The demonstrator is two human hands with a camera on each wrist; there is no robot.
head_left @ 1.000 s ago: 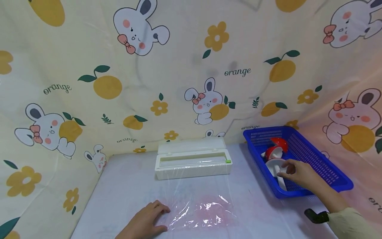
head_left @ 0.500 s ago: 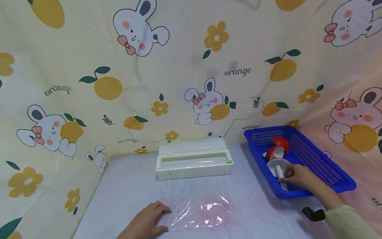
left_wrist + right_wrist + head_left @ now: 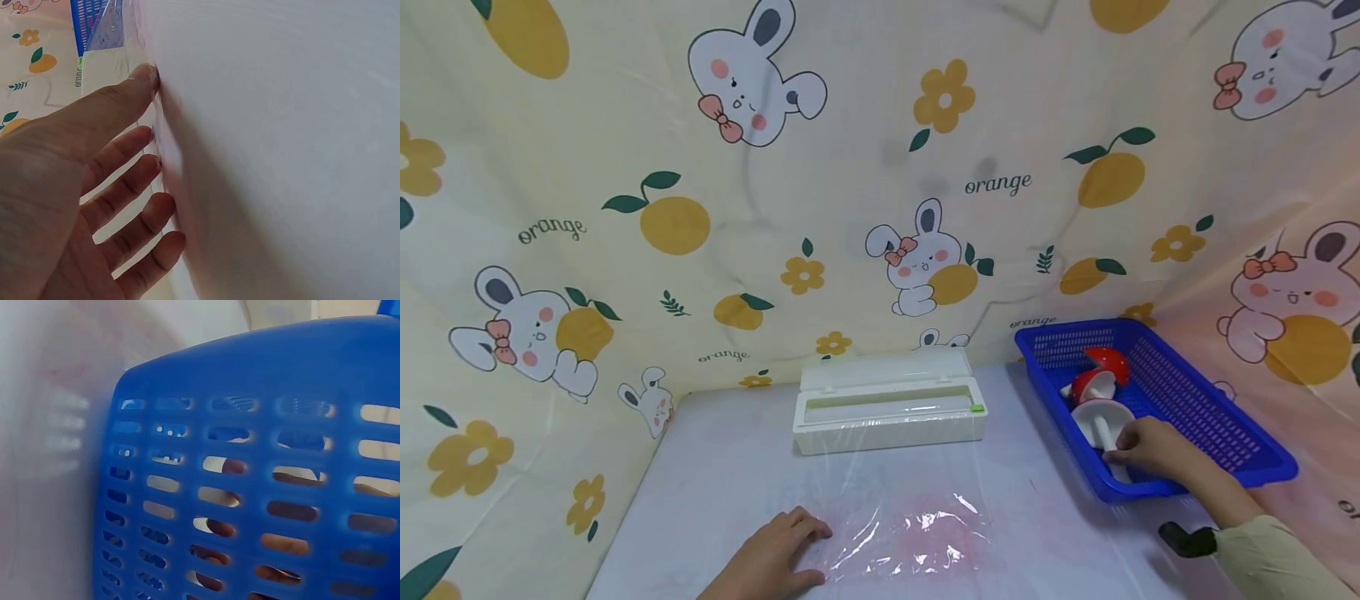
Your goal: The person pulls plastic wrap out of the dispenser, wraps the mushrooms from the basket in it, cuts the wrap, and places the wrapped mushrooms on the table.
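Note:
My left hand [image 3: 767, 550] rests on the table at the left edge of a sheet of plastic wrap [image 3: 910, 533]; the left wrist view shows the fingers [image 3: 128, 181] spread, tips down on the surface. The right hand [image 3: 1157, 450] reaches into a blue basket [image 3: 1217, 417] and pinches the white stem of a toy mushroom [image 3: 1086, 421], whose pale cap underside faces up. Behind it lie two more red-and-white mushroom pieces, one half-covered [image 3: 1092, 385] and a red cap [image 3: 1108, 364]. In the right wrist view, the slotted basket wall [image 3: 250, 369] mostly hides the hand.
A white plastic wrap dispenser [image 3: 887, 429] stands at the back middle of the table, lid [image 3: 883, 368] raised, with the film drawn out toward the front. A green slider [image 3: 977, 408] sits at its right end. Patterned cloth [image 3: 850, 167] hangs behind and at the sides.
My right hand has lowered onto the mushroom stem, its thumb and fingers closing in from apart. The left hand stays in place on the film's edge.

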